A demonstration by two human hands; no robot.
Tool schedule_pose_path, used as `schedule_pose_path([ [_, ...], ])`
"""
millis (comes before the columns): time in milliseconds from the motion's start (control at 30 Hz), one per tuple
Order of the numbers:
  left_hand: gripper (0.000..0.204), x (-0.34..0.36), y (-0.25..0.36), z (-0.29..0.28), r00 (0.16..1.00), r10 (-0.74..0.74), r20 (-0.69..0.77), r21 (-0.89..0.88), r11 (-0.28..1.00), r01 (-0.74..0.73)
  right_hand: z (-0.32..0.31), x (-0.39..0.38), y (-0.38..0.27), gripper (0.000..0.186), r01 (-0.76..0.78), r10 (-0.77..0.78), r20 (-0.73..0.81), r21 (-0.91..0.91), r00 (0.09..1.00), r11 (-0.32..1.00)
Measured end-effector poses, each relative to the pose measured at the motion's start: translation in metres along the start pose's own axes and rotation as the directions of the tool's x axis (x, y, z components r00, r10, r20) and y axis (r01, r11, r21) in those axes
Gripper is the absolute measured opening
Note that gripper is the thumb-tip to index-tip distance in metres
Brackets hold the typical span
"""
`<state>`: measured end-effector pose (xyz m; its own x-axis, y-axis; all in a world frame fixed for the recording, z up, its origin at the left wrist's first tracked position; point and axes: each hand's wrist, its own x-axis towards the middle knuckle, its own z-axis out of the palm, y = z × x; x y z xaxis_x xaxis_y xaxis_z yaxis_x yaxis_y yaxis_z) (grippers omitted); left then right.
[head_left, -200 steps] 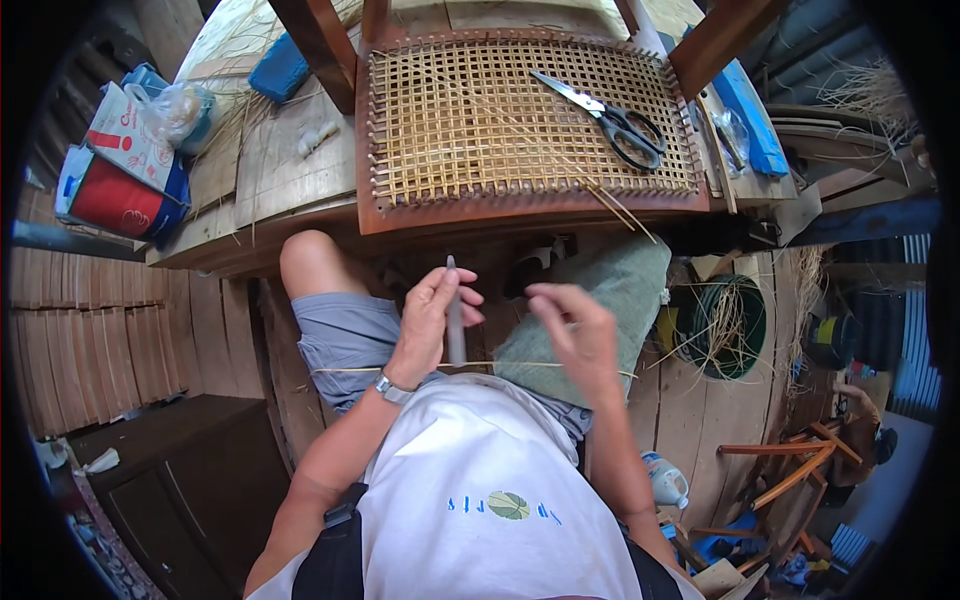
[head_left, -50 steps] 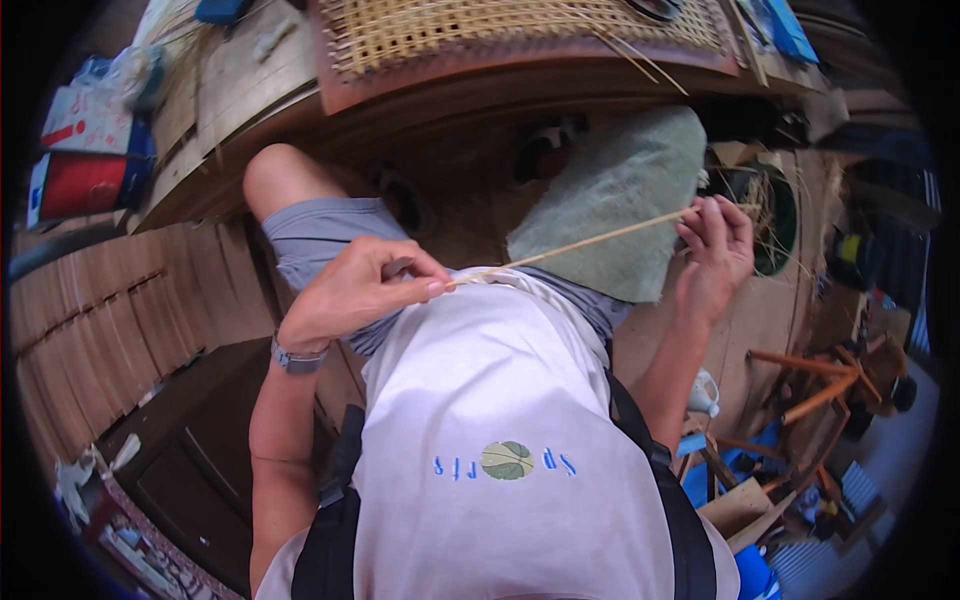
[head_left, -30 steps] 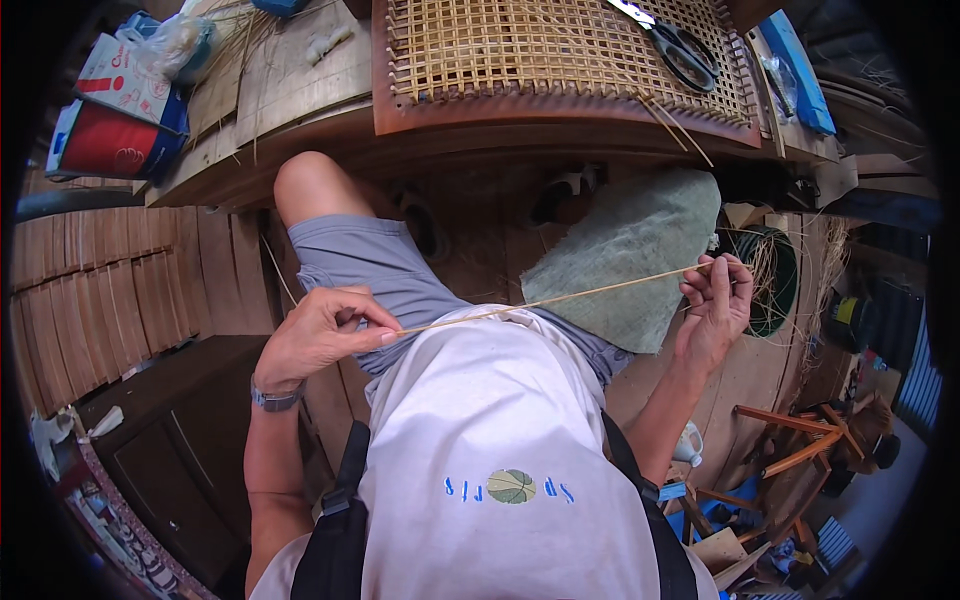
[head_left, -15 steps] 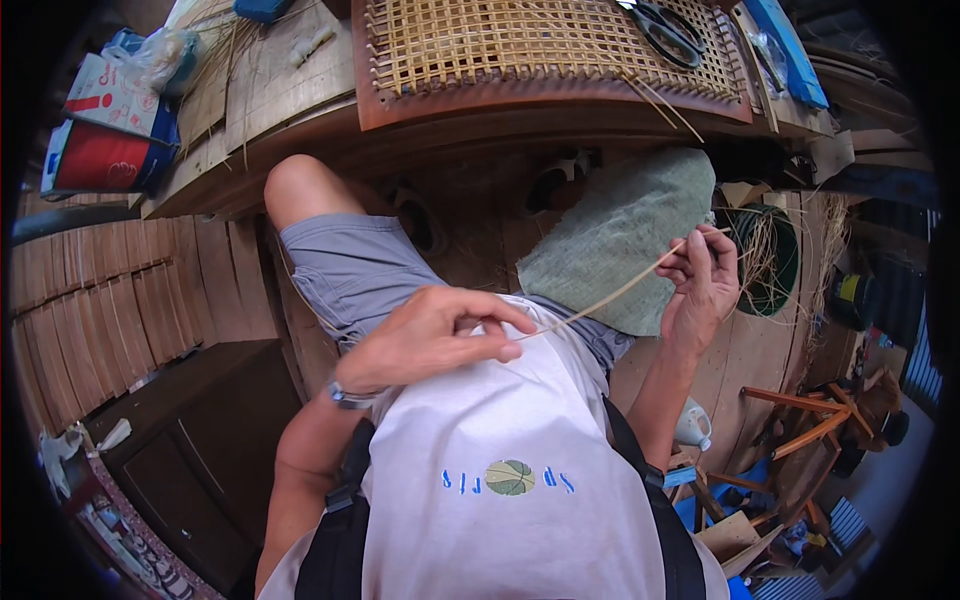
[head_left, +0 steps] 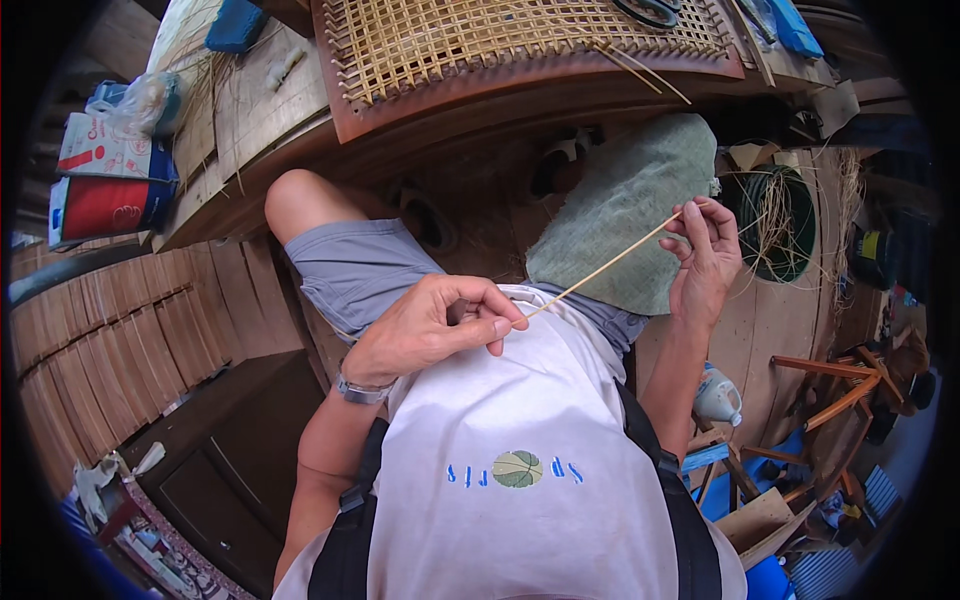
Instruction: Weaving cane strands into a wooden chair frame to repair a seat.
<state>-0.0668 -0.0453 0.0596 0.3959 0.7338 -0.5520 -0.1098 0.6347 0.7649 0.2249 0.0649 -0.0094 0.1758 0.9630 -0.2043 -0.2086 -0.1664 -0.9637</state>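
A thin tan cane strand (head_left: 602, 268) stretches straight between my two hands above my lap. My left hand (head_left: 440, 325), a metal watch on its wrist, pinches the strand's lower end between thumb and forefinger. Higher up and to the right, my right hand (head_left: 705, 250) pinches the other end with its fingertips. Beyond them on the bench lies a woven cane panel (head_left: 500, 50) in a brown wooden frame. Two loose strand ends (head_left: 640, 72) stick out over its front edge. Scissors (head_left: 650, 12) rest on the weave, partly cut off by the picture's top edge.
A green cloth (head_left: 620, 220) drapes over my right leg. Right of it stands a dark green bucket (head_left: 775, 225) with tangled cane strands. A white jug (head_left: 718, 398) and wooden pieces sit lower right. A red and blue packet (head_left: 110, 205) is at the bench's left end.
The strand, slightly bowed before, is now pulled straight. My left hand has closed its pinch on the lower end. The view has shifted a little, moving the bench panel up and left.
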Motion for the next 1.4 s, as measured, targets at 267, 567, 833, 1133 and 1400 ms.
schedule_pose_path([
  [267,0.017,-0.004,0.0,-0.016,0.989,-0.061,-0.132,0.181,0.98,0.084,-0.009,0.006,-0.002,0.015,0.005,-0.004,-0.02,0.054,1.0,0.999],
  [567,0.019,-0.045,0.001,-0.077,0.947,-0.022,-0.32,0.588,0.779,0.217,-0.094,0.065,-0.038,0.016,0.277,-0.318,-0.346,-0.165,0.882,0.947],
  [833,0.016,-0.092,-0.009,-0.123,0.879,0.071,-0.472,0.545,0.807,0.228,-0.2,0.124,-0.082,0.012,0.35,-0.583,-0.481,-0.491,0.655,0.798],
  [1133,0.015,-0.061,0.023,-0.082,0.943,0.101,-0.316,0.582,0.806,0.108,-0.082,0.077,-0.041,0.044,0.444,-0.395,0.269,-0.765,0.878,0.466],
  [1400,0.018,-0.073,0.02,-0.074,0.959,0.142,-0.243,0.626,0.779,0.043,0.078,-0.047,-0.016,0.015,0.079,0.509,0.775,-0.574,0.374,0.815],
])
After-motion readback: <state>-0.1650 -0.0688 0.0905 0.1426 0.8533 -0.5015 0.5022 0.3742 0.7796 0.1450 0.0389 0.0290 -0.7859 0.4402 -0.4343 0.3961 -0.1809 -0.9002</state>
